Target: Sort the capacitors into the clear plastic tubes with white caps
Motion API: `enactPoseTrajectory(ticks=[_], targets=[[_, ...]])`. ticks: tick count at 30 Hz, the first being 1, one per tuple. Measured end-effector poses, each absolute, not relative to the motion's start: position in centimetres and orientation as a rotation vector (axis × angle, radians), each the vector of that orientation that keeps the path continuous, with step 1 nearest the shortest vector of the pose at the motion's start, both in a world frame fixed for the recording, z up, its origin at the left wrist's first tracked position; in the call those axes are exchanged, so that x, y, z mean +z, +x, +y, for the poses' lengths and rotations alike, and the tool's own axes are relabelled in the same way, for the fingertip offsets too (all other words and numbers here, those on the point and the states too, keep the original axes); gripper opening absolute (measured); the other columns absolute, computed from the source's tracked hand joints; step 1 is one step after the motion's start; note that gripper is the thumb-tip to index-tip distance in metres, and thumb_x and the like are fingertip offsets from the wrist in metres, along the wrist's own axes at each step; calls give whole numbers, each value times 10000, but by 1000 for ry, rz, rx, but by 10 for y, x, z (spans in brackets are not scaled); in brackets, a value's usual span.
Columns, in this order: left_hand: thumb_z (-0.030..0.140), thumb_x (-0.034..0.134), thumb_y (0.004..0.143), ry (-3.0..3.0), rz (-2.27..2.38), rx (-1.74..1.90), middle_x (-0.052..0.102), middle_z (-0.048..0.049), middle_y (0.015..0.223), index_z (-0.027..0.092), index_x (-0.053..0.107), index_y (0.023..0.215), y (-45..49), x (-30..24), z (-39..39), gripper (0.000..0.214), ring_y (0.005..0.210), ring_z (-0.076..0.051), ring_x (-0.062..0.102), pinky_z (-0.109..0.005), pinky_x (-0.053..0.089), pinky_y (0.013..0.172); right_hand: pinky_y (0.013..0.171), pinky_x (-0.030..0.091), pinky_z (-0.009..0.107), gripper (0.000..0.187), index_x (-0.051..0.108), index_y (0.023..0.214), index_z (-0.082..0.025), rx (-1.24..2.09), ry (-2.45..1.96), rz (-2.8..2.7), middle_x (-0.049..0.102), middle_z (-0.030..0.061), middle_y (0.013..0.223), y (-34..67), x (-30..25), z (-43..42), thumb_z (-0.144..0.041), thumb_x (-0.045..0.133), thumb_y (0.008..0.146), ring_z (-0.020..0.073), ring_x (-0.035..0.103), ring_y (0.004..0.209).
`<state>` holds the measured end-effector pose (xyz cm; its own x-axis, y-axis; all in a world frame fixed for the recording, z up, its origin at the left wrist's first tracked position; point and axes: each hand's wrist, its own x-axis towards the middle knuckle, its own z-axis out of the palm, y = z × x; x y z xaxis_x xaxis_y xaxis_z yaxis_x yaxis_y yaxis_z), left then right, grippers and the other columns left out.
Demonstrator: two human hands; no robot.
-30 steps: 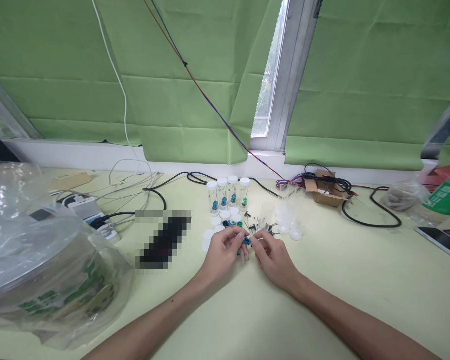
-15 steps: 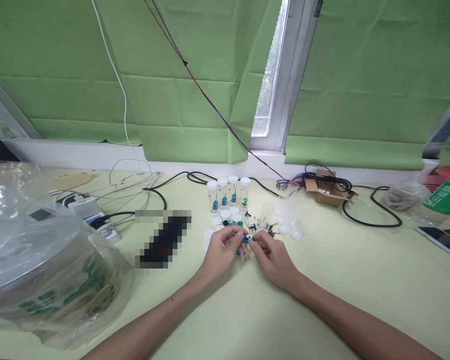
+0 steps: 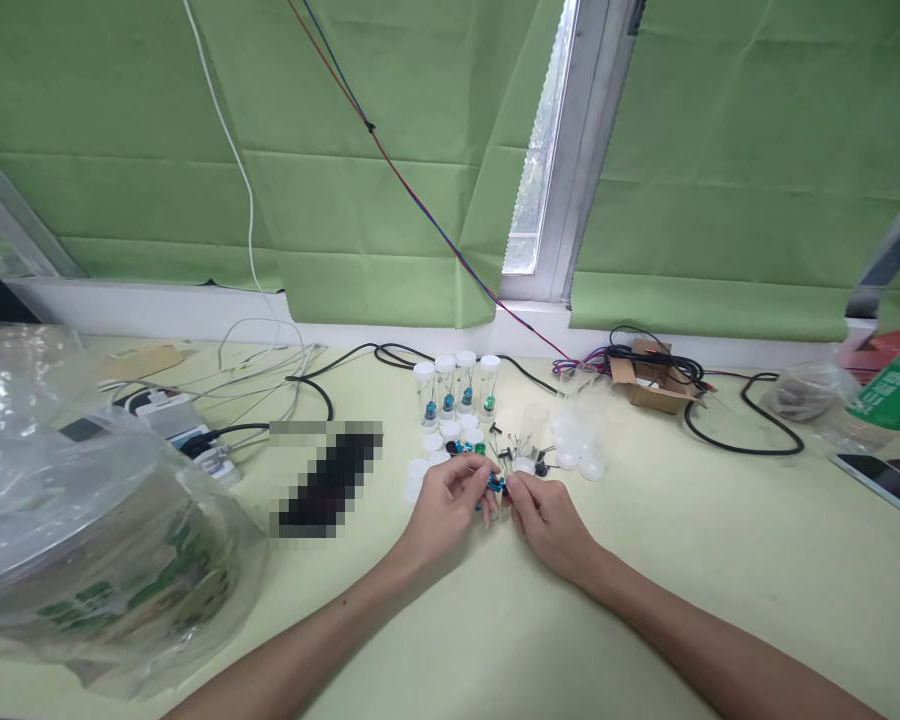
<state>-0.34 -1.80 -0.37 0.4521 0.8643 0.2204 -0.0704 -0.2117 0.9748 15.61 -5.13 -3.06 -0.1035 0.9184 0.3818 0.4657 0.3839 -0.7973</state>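
Observation:
My left hand [image 3: 445, 505] and my right hand [image 3: 546, 518] meet at the middle of the pale green table [image 3: 682, 560], fingers pinched together around a small blue component [image 3: 494, 484] with thin wire legs. Just beyond the fingertips lie several loose blue, green and black components [image 3: 469, 448] and white caps [image 3: 418, 468]. Behind them stand several small clear vials with white lids [image 3: 456, 385], each holding a coloured part. More clear vials and caps [image 3: 579, 445] sit to the right of the pile.
A large object wrapped in a clear plastic bag [image 3: 82, 530] fills the left. A blurred-out dark item [image 3: 328, 480] lies left of my hands. Black cables [image 3: 735, 420], a small cardboard box [image 3: 649, 385], a green bottle [image 3: 892, 395] and a phone [image 3: 889, 480] are at the right.
Both hands stay pinched on the blue component, shifting only slightly; the fingers work it a little between them.

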Motion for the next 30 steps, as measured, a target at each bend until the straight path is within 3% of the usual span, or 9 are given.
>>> enactPoseTrajectory(ticks=[10, 15, 19, 30], targets=[[356, 556, 917, 1539, 743, 1011, 614, -3, 620, 145, 626, 880, -3, -5, -16, 225, 521, -118, 564, -245, 463, 562, 500, 299, 249, 384, 401, 666, -218, 621, -1263, -1632, 393, -58, 503, 157, -31, -50, -398, 339, 999, 110, 358, 463], [344, 562, 913, 1527, 768, 1040, 607, 5, 600, 147, 627, 872, -3, -4, -13, 212, 496, -114, 568, -239, 462, 549, 468, 241, 239, 225, 503, 874, -203, 655, -1254, -1622, 352, -94, 505, 156, -30, -52, -403, 450, 964, 102, 315, 457], [337, 557, 917, 1536, 786, 1046, 609, 9, 602, 151, 628, 876, -4, -3, -12, 203, 500, -113, 570, -243, 468, 572, 476, 262, 225, 186, 499, 968, -197, 645, -1213, -1667, 374, -101, 532, 156, -31, -52, -377, 527, 927, 99, 347, 471], [341, 550, 919, 1560, 749, 1023, 596, 7, 627, 153, 624, 866, -5, -2, -17, 208, 526, -111, 555, -241, 460, 575, 513, 260, 246, 244, 472, 782, -204, 602, -1202, -1737, 364, -73, 563, 156, -29, -52, -345, 426, 975, 105, 321, 505]])
